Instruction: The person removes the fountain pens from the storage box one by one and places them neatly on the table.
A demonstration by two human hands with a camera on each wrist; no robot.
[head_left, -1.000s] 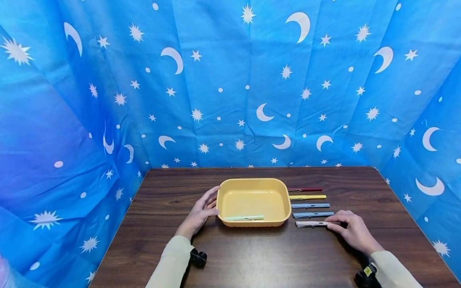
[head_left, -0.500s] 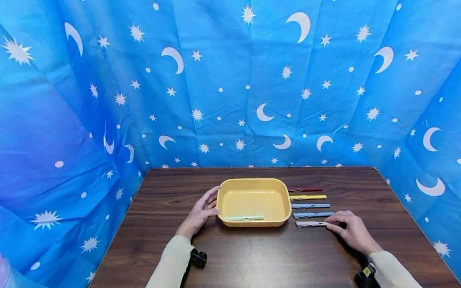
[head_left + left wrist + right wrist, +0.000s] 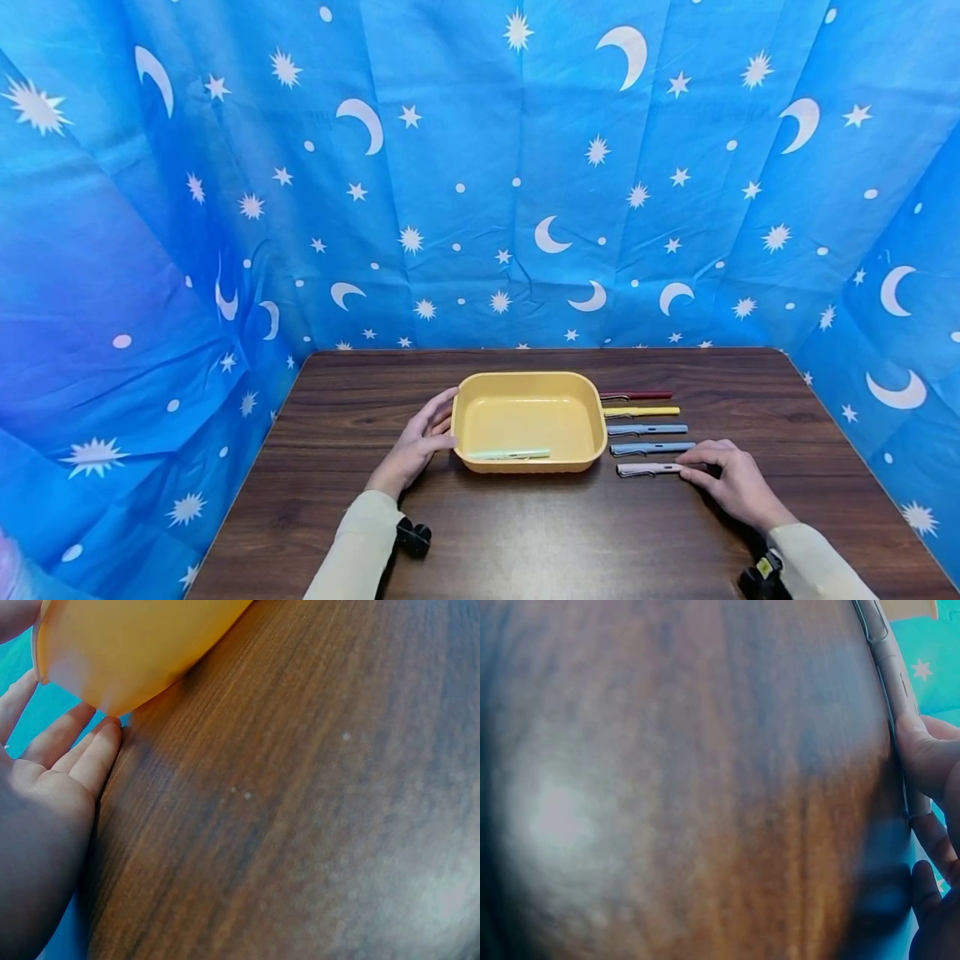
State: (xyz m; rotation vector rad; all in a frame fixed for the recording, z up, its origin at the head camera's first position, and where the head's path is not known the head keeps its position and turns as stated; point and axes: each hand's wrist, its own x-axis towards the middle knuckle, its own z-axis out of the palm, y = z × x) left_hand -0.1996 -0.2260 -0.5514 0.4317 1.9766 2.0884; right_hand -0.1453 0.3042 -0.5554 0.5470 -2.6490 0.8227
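A yellow rectangular tray [image 3: 528,421] stands mid-table, with a mint-green pen [image 3: 517,454] lying along its near inside edge. My left hand [image 3: 411,450] rests against the tray's left end, thumb toward the near corner. In the left wrist view, its fingers [image 3: 94,761] extend fairly straight beside the tray wall [image 3: 127,652]. My right hand [image 3: 731,483] pinches the right end of a whitish pen [image 3: 645,469] between thumb and fingers. This pen lies level at table height, clip end pointing left. The right wrist view shows the thumb [image 3: 922,754] pressed on its barrel.
Behind the whitish pen, more capped pens lie in a row: a blue one [image 3: 651,448], a lighter blue one [image 3: 647,429], a yellow one [image 3: 641,411] and a dark red one [image 3: 636,395]. Blue star-and-moon cloth [image 3: 480,208] hangs around the wooden table [image 3: 525,542].
The near end of the whitish pen has shifted very slightly. Both hands, the tray and the other pens stay in place.
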